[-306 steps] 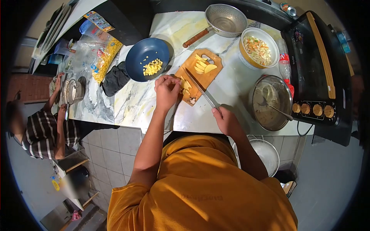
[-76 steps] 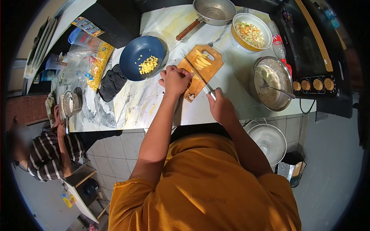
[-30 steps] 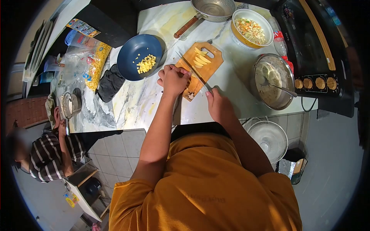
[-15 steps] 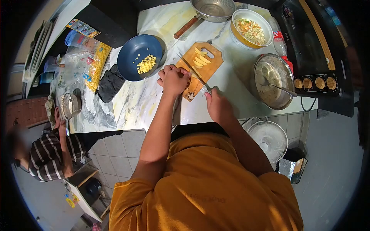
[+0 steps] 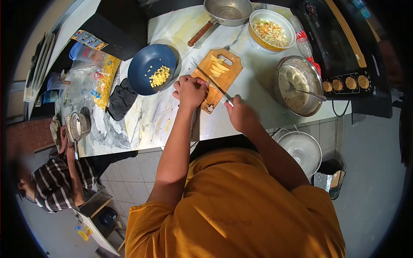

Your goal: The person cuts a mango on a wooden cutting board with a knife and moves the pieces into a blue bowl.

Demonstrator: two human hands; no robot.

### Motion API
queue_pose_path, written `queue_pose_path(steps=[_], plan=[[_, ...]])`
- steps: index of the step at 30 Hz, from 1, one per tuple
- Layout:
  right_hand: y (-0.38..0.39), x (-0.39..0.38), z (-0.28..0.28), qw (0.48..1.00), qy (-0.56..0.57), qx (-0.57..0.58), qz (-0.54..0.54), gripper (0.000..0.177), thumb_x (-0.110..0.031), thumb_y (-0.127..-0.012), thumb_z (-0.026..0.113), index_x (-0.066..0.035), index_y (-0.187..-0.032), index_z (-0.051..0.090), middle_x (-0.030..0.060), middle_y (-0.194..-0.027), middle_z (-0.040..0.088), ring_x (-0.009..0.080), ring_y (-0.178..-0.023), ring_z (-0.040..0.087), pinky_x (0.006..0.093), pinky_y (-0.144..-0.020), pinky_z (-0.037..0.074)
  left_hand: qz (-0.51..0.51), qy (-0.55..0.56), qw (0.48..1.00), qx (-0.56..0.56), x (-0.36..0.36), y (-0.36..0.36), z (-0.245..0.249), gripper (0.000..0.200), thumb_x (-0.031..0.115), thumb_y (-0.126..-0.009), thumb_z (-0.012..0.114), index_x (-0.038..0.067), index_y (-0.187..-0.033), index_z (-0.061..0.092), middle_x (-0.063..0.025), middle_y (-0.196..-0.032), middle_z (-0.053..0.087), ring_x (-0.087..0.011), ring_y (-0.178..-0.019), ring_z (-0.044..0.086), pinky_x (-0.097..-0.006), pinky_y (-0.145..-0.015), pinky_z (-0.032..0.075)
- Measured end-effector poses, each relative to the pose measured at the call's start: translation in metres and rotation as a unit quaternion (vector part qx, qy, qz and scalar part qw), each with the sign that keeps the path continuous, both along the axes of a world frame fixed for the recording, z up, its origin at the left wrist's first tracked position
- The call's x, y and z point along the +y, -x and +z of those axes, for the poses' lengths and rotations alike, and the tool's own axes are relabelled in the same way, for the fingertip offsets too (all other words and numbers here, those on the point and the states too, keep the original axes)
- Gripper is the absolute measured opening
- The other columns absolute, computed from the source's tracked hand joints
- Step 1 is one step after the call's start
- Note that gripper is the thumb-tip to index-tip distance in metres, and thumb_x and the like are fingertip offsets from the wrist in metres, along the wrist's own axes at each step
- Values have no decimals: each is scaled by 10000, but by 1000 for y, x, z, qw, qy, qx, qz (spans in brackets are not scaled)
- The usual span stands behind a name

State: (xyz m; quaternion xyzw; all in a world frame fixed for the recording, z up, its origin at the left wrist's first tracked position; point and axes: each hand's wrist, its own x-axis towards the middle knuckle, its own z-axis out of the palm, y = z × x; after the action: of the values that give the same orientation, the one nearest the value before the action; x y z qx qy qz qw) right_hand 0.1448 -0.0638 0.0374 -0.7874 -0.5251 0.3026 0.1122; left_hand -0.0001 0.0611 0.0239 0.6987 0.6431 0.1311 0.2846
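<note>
My right hand point(image 5: 241, 114) is wrapped round the handle of a knife point(image 5: 211, 81), whose long blade points up and left across the wooden cutting board point(image 5: 226, 81). My left hand point(image 5: 191, 91) is at the board's left edge beside the blade, fingers curled together; what they hold is hidden. Several pale yellow wedges point(image 5: 219, 67) lie on the board near its handle hole. Small dark and white scraps point(image 5: 210, 107) are at the board's lower end. Left of the board, a blue bowl point(image 5: 144, 64) holds small yellow cubes point(image 5: 159, 76).
A steel pan point(image 5: 228, 12) and a bowl of chopped vegetables point(image 5: 270, 33) stand at the back. A metal bowl with a spoon point(image 5: 310, 92) is at right, near a black oven point(image 5: 357, 92). At left are a black cloth point(image 5: 122, 99), bags, and another person point(image 5: 60, 180) at a pot.
The view has shifted slightly, so the counter items appear a little further left. My hands stay at the board in nearly the same pose, and the knife remains in my right hand.
</note>
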Motion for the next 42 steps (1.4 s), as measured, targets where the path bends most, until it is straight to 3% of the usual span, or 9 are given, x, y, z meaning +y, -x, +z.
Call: queue_pose_path(steps=[9, 23, 42], plan=[[-12, -25, 1, 999, -27, -31, -5, 403, -420, -1002, 504, -17, -1006, 502, 244, -780, 657, 469, -735, 646, 550, -669, 517, 8, 22, 1000, 2, 0, -1, 2, 167, 365, -787, 782, 218, -866, 776, -20, -1223, 507, -274, -1191, 363, -473, -932, 246], [1, -21, 9, 998, -52, 36, -14, 388, -402, -1006, 498, -17, -1032, 543, 274, -799, 657, 486, -772, 641, 556, -685, 508, 5, 27, 1000, -13, 2, 4, -4, 145, 332, -779, 785, 213, -860, 768, -12, -1203, 522, -268, -1187, 371, -470, -932, 231], [1, -14, 13, 1000, 3, 15, 10, 393, -400, -1003, 506, -11, -1057, 529, 270, -801, 662, 469, -788, 653, 540, -699, 519, -2, 1, 999, -32, 0, 6, -10, 111, 300, -784, 780, 209, -847, 772, -19, -1185, 516, -268, -1187, 374, -461, -932, 237]])
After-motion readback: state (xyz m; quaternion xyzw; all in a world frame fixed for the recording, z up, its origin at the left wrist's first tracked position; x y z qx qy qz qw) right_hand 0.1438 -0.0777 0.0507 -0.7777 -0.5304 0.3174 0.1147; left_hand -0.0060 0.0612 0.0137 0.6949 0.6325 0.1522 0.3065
